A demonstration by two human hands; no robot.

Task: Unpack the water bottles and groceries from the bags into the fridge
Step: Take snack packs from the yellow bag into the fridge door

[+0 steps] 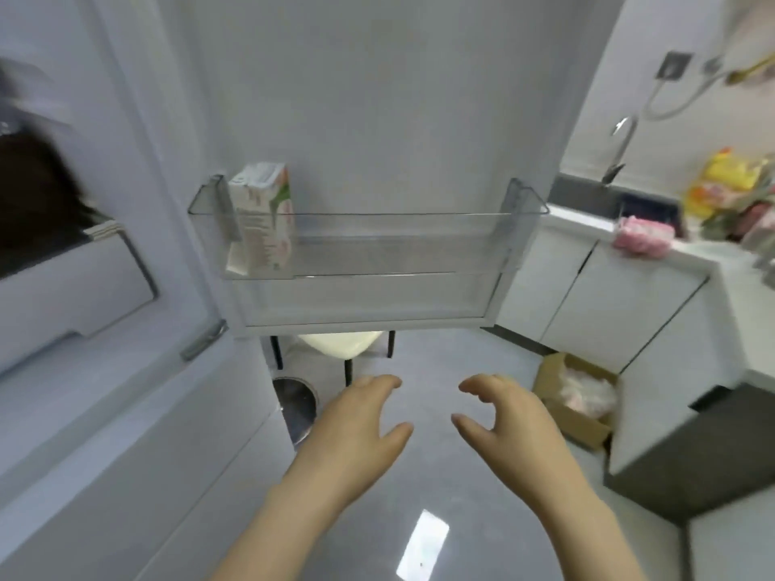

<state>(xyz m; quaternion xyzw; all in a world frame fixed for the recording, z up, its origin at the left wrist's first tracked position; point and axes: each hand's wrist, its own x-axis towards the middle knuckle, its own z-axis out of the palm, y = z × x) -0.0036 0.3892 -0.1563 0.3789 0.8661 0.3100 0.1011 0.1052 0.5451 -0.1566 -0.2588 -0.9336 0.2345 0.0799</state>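
The fridge door (377, 98) stands open in front of me, its inner side facing me. A clear plastic door shelf (398, 245) runs across it. A white carton with green and pink print (262, 220) stands upright at the shelf's left end; the remainder of the shelf holds nothing. My left hand (360, 425) and my right hand (503, 421) hover side by side below the shelf, over the floor. Both have loosely curled fingers and hold nothing. Bags of groceries (734, 190), yellow and pink, sit on the counter at the far right.
A white counter (587, 222) with a sink and tap runs along the right, with a pink cloth (641, 236) on it. A cardboard box (574, 396) sits on the floor by the cabinets. A chair (335, 345) and a metal bin (293, 404) stand below the door.
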